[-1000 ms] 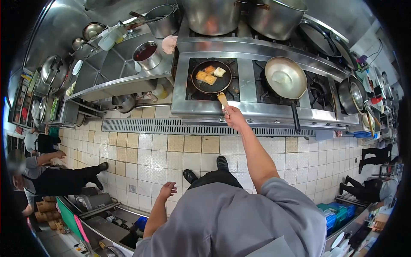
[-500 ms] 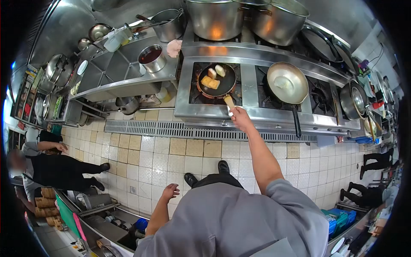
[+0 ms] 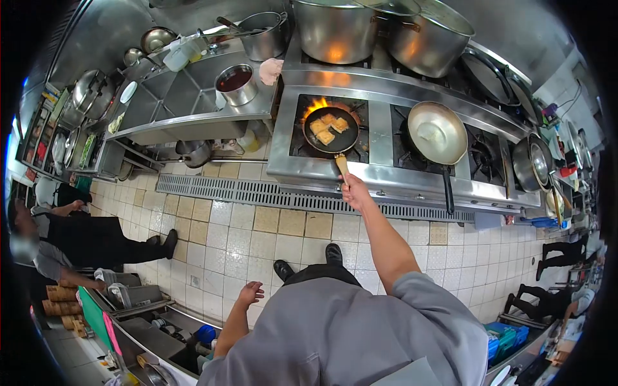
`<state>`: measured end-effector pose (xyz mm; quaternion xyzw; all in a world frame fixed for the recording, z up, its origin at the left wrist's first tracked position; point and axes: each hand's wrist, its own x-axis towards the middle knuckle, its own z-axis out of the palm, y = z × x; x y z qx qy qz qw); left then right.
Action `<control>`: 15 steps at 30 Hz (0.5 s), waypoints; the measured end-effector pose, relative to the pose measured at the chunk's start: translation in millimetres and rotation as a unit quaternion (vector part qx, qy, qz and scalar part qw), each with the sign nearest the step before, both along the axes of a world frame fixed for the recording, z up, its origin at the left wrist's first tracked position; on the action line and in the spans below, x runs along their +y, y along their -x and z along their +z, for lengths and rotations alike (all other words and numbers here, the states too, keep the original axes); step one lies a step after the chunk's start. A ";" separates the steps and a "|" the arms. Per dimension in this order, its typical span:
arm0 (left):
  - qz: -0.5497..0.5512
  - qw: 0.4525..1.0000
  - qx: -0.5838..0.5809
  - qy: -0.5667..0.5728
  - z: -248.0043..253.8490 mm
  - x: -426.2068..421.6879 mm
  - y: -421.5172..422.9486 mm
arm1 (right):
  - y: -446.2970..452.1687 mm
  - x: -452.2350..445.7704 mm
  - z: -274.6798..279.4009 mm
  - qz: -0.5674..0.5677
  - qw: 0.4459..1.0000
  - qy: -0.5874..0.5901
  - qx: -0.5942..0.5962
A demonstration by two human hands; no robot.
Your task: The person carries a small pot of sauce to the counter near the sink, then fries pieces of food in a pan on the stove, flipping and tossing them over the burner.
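Observation:
My right hand (image 3: 355, 192) is wrapped round the light wooden handle of a dark frying pan (image 3: 347, 136) over the left front burner. Several golden-brown, squarish pieces of food (image 3: 324, 125) lie in that pan; their exact kind I cannot make out. Flames (image 3: 315, 105) rise at the pan's far left rim. My left hand (image 3: 250, 294) hangs beside my body with its fingers loosely apart, touching nothing. To the right of the frying pan, a wide light-metal pan (image 3: 438, 132) with a black handle rests on another burner.
Large stockpots (image 3: 335, 32) stand behind the front burners. Left of the stove, a pot of dark red liquid (image 3: 235, 86) sits on the steel counter (image 3: 193, 122). A floor grate (image 3: 257, 195) runs along the stove's front. One person (image 3: 84, 238) stands at left; others are at far right.
The food pieces have turned over and shifted in the pan, now all showing browned sides. Flames have flared at the rim. My right hand has drawn slightly back, still on the handle.

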<state>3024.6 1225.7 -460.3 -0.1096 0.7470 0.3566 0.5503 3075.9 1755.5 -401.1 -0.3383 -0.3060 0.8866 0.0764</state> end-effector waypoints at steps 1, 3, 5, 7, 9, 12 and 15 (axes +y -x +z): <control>-0.009 1.000 0.003 0.007 1.3 1.1 1.2 | 4.9 -0.1 0.3 -0.011 1.000 -0.001 -0.004; -0.008 1.000 0.014 0.006 1.6 3.5 2.4 | 6.5 -2.1 -0.7 -0.016 1.000 0.004 -0.006; -0.008 1.000 0.022 -0.003 0.9 8.7 4.5 | 10.2 -5.2 13.5 -0.029 0.999 0.007 -0.025; -0.011 0.999 0.029 -0.017 0.8 8.2 7.3 | 6.8 -6.0 31.6 -0.021 0.999 0.028 -0.021; 0.021 0.999 0.021 -0.025 4.1 3.9 6.8 | 2.6 -5.8 34.9 -0.021 0.998 0.053 -0.013; 0.018 1.000 -0.011 -0.023 -16.1 -16.9 18.2 | 12.0 -10.2 34.6 -0.020 0.999 0.025 -0.026; -0.045 0.999 -0.028 0.002 -48.8 -50.9 48.7 | 27.6 -20.7 25.4 -0.043 0.999 -0.003 -0.026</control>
